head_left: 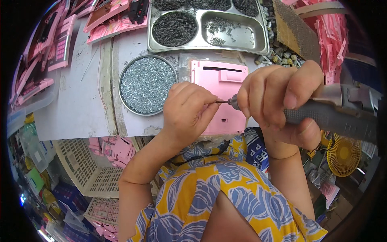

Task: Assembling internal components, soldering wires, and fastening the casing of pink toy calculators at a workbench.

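My right hand [282, 97] is wrapped round a dark grey electric screwdriver [322, 115], held nearly level with its bit [224, 102] pointing left. The fingertips of my left hand [187, 107] pinch together at the tip of that bit; whatever is between them is too small to make out. Beneath both hands lies a flat pink plastic casing [219, 86] with a dark slot along its far edge and a small dark opening near its front. Just left of my left hand stands a round metal dish [120, 86] full of small silvery screws.
Behind the casing is a steel compartment tray [197, 49] of dark springs and small parts. Pink casings [60, 48] pile up at the far left, with pink parts [328, 44] at the far right. Below the table edge are a cream plastic basket [80, 169] and a yellow fan [344, 154].
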Available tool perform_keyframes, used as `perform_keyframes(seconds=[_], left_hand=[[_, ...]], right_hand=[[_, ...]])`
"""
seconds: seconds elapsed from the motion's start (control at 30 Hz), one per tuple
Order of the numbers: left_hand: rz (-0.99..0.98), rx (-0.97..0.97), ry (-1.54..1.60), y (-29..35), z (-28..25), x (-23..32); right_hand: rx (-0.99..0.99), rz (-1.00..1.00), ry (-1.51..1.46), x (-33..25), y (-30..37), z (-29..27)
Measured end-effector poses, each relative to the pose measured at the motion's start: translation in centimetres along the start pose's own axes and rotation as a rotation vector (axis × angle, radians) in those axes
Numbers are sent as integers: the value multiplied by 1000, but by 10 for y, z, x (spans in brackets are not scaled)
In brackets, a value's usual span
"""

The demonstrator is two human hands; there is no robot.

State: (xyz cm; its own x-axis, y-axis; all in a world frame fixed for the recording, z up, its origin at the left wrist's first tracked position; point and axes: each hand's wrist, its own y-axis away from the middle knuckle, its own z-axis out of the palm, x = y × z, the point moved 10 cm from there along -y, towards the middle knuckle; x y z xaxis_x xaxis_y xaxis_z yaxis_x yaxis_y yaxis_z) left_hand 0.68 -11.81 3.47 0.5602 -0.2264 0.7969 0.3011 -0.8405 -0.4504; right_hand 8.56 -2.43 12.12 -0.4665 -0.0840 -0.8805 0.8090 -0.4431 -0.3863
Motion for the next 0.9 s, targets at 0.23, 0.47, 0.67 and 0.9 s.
perform_keyframes(seconds=[0.23,0.47,0.67,0.9], left_hand=[[22,92,-100,3,-47,-20],[19,112,-14,9,-42,-17],[54,91,-89,12,-40,-7],[-183,-167,-665,15,-59,-71]], right_hand=[[-103,38,-54,22,-38,17],[-160,-31,-35,19,-31,30],[-143,-32,-32,22,-23,34],[-32,-129,12,48,-41,-15]])
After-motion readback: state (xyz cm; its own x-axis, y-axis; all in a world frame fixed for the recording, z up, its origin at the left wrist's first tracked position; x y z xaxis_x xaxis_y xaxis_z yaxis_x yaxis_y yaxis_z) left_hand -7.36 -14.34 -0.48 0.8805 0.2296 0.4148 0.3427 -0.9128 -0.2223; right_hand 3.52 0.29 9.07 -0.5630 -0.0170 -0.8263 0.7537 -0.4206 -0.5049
